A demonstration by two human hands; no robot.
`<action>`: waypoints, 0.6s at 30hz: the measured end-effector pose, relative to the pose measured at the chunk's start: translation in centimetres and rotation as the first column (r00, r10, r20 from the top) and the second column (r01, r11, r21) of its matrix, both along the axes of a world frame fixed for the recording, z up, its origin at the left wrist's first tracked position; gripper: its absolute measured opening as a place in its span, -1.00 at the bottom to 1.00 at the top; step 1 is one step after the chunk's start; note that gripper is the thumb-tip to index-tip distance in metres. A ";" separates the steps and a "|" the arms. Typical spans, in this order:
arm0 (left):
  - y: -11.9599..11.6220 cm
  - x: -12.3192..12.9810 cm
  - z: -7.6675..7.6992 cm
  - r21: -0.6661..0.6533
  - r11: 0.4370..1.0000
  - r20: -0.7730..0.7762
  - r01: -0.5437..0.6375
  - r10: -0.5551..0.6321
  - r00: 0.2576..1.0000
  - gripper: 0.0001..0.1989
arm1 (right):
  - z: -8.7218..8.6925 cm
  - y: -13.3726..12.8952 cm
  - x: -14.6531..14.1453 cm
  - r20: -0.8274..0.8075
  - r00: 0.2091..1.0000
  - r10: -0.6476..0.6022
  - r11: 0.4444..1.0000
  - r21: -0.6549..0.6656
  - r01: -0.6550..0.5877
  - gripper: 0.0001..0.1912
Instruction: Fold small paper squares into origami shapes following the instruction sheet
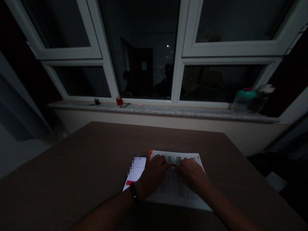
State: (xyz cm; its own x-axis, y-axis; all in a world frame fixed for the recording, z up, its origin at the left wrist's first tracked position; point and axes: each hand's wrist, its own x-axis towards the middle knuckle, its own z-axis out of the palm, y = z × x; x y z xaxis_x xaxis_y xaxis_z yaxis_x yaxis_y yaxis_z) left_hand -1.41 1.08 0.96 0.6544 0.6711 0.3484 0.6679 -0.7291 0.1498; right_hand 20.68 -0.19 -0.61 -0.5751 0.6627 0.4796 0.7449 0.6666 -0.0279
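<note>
Both hands are over a printed sheet or booklet (178, 202) with an orange corner, lying on the brown table (96, 150). Between them runs a thin dark stick-like object (174, 165), too dim to name. My left hand (155, 171) has its fingers closed at the left end of that object. My right hand (192, 173) is closed around its other end. A dark band (133, 191) circles my left wrist. Just left of my left hand lies a phone (136, 171) with a lit screen, partly covered by my forearm.
On the speckled windowsill (168, 109) stand a small red container (119, 101), a small dark bottle (96, 101), a teal-lidded jar (244, 99) and a clear bottle (261, 98). Grey curtain cloth (19, 112) hangs at the left. Dark window panes rise behind the sill.
</note>
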 end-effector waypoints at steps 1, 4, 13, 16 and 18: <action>0.0 -0.1 -0.1 -0.018 1.000 -0.008 0.004 -0.005 1.000 -0.79 | 0.1 0.0 0.0 0.029 1.000 0.010 1.000 -0.020 -0.009 -0.78; 0.2 -0.4 -0.2 -0.085 0.995 -0.025 0.050 -0.052 0.998 -0.78 | 0.2 0.0 -0.3 0.091 0.994 0.059 0.990 -0.131 -0.047 -0.82; 0.5 -0.5 0.5 -0.230 0.969 -0.066 0.093 -0.111 0.992 -0.88 | 0.1 -0.1 -0.3 -0.099 0.995 -0.011 0.922 -0.387 -0.028 -0.85; 0.2 -0.4 0.8 -0.244 0.967 -0.022 0.075 -0.082 0.996 -0.83 | 0.3 -0.2 -0.5 -0.163 0.986 -0.018 0.904 -0.425 -0.054 -0.69; 0.1 -0.4 0.8 -0.243 0.967 -0.022 0.076 -0.083 0.996 -0.80 | 0.4 -0.4 -0.6 -0.146 0.989 -0.022 0.905 -0.423 -0.042 -0.71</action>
